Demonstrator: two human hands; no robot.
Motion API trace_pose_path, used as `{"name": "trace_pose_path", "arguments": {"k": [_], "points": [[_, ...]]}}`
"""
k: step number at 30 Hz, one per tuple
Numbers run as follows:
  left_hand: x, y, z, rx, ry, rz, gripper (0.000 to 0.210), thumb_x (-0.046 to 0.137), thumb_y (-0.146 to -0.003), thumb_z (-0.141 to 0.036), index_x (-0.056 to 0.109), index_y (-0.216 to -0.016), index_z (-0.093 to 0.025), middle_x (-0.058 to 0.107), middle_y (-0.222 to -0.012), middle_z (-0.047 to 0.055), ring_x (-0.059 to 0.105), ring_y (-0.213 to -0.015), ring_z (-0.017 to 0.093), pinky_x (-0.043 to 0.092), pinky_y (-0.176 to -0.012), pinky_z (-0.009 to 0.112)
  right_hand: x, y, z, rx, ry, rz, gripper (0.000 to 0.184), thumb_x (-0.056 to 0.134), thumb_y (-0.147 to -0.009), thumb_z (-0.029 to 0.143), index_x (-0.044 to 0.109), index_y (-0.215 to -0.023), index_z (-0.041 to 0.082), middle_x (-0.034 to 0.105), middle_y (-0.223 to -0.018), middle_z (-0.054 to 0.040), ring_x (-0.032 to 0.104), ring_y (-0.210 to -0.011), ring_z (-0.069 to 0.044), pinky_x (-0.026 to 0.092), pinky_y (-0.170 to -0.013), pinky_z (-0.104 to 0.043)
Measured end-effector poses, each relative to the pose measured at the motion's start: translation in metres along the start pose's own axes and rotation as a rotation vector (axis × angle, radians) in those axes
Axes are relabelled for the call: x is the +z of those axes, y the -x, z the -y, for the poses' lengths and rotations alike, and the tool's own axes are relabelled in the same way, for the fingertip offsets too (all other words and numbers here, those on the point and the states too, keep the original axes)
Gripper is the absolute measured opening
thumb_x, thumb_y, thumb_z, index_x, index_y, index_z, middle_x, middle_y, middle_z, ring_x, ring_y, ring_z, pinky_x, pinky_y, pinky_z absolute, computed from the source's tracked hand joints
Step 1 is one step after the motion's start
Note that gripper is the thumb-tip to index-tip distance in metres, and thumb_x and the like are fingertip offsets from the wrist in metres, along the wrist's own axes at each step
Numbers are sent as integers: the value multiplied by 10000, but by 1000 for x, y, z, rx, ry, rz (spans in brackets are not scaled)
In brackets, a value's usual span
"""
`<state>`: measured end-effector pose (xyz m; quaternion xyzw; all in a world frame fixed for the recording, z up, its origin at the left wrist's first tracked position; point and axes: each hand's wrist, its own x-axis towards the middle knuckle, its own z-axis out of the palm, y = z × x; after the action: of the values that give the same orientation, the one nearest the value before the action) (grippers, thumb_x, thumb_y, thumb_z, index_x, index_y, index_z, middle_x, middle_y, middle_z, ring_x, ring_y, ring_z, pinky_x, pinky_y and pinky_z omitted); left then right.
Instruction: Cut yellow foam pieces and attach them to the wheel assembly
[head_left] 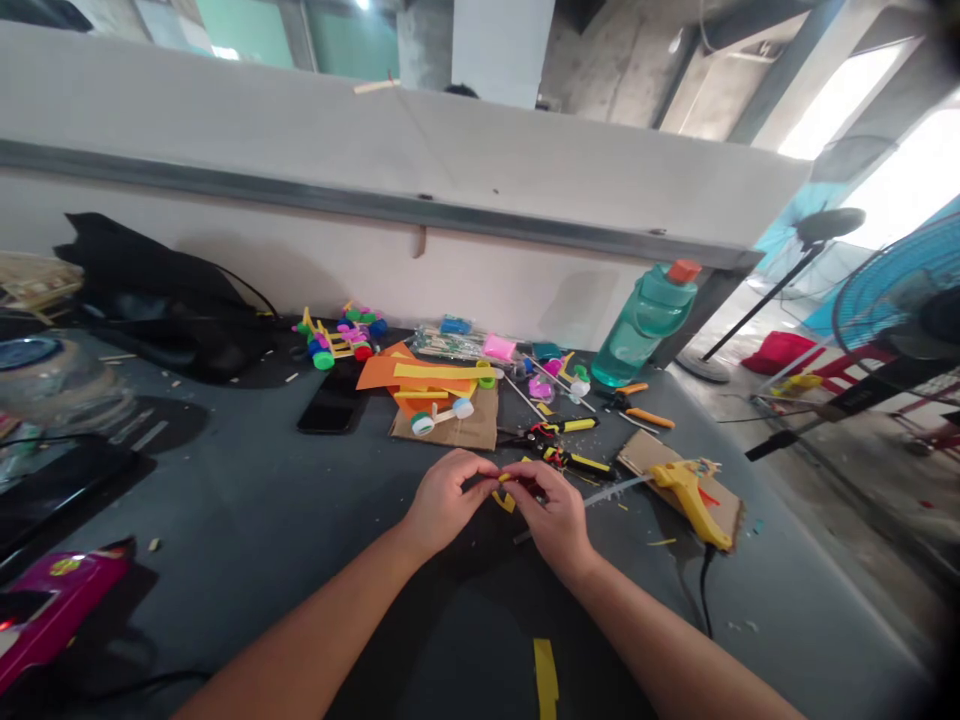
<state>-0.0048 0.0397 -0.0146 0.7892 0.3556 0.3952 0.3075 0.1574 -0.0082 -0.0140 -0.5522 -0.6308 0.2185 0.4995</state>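
Yellow strip (pixel 504 498), one, small and curved: was located just above the tabletop (pixel 300 540), between the two hands, partly hidden by fingers. Left hand (pixel 448 508): thumb and fingertips pinched on the strip. Right hand (pixel 555 515): likewise pinched, its fingertips almost meeting those opposite. Step in hand, as judged: bending or shaping the strip; its exact fold was too small to tell. Next move, as judged, called for a light, steady pinch from both sides, lest so slight a piece spring loose. Adjacent items: tools with yellow-and-black handles (pixel 589 465), just beyond the right hand; yellow glue gun (pixel 690 497), lying on cardboard (pixel 733 512) to the right; loose yellow piece (pixel 546 680), flat, nearer the body.
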Motion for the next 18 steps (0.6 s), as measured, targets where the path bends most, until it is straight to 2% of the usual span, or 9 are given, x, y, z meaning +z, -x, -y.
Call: {"name": "trace_pose_path", "arguments": {"k": [5, 8, 10, 12, 14, 15, 16, 18], "points": [[1, 0, 0, 30, -11, 33, 112, 559, -867, -235, 663, -886, -198, 672, -846, 24, 604, -827, 156, 465, -767, 279, 2, 1, -2, 16, 0, -27, 35, 617, -811, 224, 643, -798, 204, 648, -756, -3, 578, -648, -134, 460, -602, -234], [1, 0, 0, 53, -55, 60, 114, 557, -868, -242, 654, -921, -212, 673, -876, 22, 604, -849, 160, 469, -778, 281, 2, 1, -5, 17, -37, -60, 32, 590, -828, 228, 603, -835, 200, 621, -759, -4, 574, -653, -132, 463, -600, -235], [-3, 0, 1, 80, -117, -28, 118, 557, -866, -241, 638, -949, -219, 661, -901, 28, 597, -878, 169, 470, -803, 291, 2, 2, -8, 32, -75, -90, 40, 559, -850, 236, 574, -861, 200, 617, -795, -15, 579, -671, -134, 470, -604, -238], [-11, -1, 6, 86, -220, -256, 134, 562, -859, -246, 606, -981, -212, 634, -944, 49, 578, -934, 191, 457, -862, 325, 1, 2, -11, 49, -116, -113, 44, 522, -877, 245, 539, -873, 205, 627, -860, -32, 577, -671, -131, 472, -594, -241], [-23, -5, 15, 19, -362, -527, 219, 613, -819, -276, 561, -1014, -192, 599, -996, 82, 544, -996, 235, 432, -915, 380, 0, 3, -13, 54, -153, -118, 45, 489, -898, 250, 506, -880, 211, 635, -921, -48, 579, -672, -130, 475, -586, -244], [-28, -7, 20, -40, -427, -587, 324, 653, -784, -294, 537, -1064, -180, 577, -1051, 105, 524, -1036, 262, 423, -928, 404, 0, 3, -14, 52, -163, -115, 42, 482, -903, 250, 495, -886, 214, 636, -938, -53, 582, -676, -131, 479, -587, -247], [-33, -9, 26, -95, -474, -577, 430, 691, -747, -305, 513, -1117, -176, 556, -1097, 121, 505, -1068, 286, 422, -929, 419, 1, 3, -14, 46, -166, -114, 39, 479, -905, 249, 489, -889, 215, 637, -941, -55, 586, -682, -134, 482, -591, -251], [-40, -13, 37, -167, -521, -434, 520, 722, -714, -303, 493, -1167, -193, 554, -1120, 114, 499, -1073, 304, 436, -906, 427, 2, 4, -15, 27, -147, -112, 33, 484, -902, 246, 495, -894, 215, 637, -936, -57, 591, -692, -138, 487, -601, -256]]}}
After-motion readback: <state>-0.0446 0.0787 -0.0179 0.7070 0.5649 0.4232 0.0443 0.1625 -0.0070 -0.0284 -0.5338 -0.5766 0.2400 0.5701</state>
